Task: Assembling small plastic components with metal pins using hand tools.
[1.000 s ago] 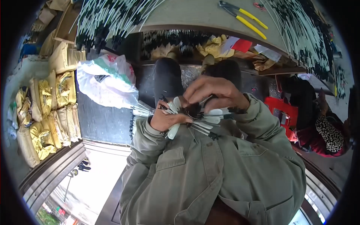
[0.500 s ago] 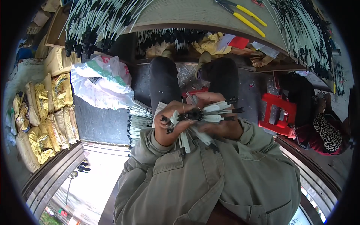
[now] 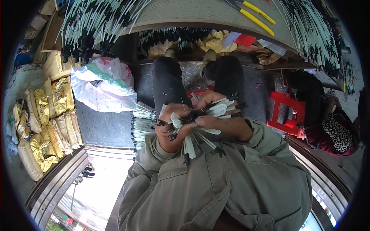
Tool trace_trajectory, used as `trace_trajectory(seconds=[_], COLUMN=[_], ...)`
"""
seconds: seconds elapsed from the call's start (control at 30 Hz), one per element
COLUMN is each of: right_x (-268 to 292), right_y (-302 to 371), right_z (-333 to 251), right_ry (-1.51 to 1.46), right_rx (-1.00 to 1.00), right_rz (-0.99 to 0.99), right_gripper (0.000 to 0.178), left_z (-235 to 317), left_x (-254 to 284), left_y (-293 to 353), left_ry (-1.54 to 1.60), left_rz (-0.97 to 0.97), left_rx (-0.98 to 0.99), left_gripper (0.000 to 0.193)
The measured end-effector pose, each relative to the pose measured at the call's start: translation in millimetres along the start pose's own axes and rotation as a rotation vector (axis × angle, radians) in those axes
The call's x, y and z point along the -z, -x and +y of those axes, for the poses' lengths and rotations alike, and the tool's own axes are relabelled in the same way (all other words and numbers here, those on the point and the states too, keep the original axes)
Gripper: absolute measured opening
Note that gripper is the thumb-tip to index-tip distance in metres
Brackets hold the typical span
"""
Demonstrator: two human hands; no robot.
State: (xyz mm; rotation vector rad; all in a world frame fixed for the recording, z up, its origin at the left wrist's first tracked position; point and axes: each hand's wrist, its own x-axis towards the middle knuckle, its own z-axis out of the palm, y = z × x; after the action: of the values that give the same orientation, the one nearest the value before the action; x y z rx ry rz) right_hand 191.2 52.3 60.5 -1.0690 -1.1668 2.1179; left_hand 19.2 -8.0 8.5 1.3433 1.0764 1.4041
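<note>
In front of my lap, both hands are closed round a spread bundle of thin white sticks with black ends (image 3: 220, 111). My left hand (image 3: 166, 130) grips it from the left, with white flat tips and black ends poking out between the fingers. My right hand (image 3: 225, 125) pinches it near the middle, thumb on top. Some white pieces fan out to the right beyond the fingers, and others hang down toward my jacket (image 3: 200, 184). A thin wire-like strand stands up between the hands. The bundle's dark centre is partly hidden by my fingers.
A workbench (image 3: 185, 13) ahead carries heaps of similar sticks (image 3: 100, 23) and yellow-handled pliers (image 3: 258, 19). To the left are a plastic bag (image 3: 104, 86) and stacked yellow packages (image 3: 46, 119). A red stool (image 3: 283, 113) and another person (image 3: 335, 129) are at the right.
My right hand, blurred and lower half a second ago, has come up against the bundle, its thumb now on the middle. The white pieces at the right have shifted; my left hand keeps its grip.
</note>
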Motion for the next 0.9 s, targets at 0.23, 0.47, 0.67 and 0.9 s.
trace_trajectory(seconds=[0.23,0.47,0.67,0.9], right_x=[4,6,-8,-5], right_y=[0,-2,-1,-4], right_z=[1,10,11,12], right_ry=[0.081,0.220,0.095,0.145], right_rx=[0.009,0.215,0.135,0.152], right_rz=[-0.071,-0.080,0.096,0.043], right_gripper=[0.021,0.015,0.009,0.010], left_z=[4,-2,-1,5], left_x=[11,16,16,9], left_y=[-3,-4,-4,5], left_ry=[0.114,0.232,0.218,0.218], left_rz=[-0.137,-0.230,-0.260,-0.125], left_rx=[0.095,0.107,0.115,0.144], left_gripper=[0.023,0.025,0.027,0.027])
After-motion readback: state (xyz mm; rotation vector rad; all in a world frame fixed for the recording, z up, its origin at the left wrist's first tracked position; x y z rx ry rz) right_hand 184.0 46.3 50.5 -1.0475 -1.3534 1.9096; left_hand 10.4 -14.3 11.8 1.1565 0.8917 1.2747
